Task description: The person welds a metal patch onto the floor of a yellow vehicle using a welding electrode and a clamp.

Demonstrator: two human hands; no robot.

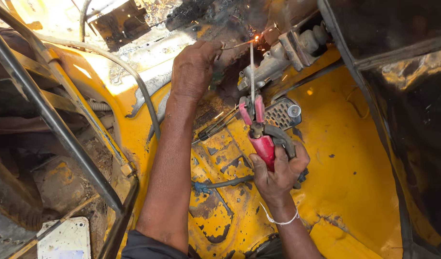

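The right hand (279, 173) is clamped round a red-handled metal electrode holder (261, 136), whose thin grey welding rod (252, 67) points to twelve o'clock, sparking at its tip. The left hand (194, 69), fingers curled together, pinches a thin wire (235, 46) at the yellow painted metal floor (345, 168).

Left hand (194, 69) fingertips hidden behind knuckles, dark sleeve (143, 247) cut by bottom edge

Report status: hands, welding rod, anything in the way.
Right hand grips red electrode holder. Left hand steadies thin wire at sparking rod tip. Grey cylinder fitting crowds the joint.
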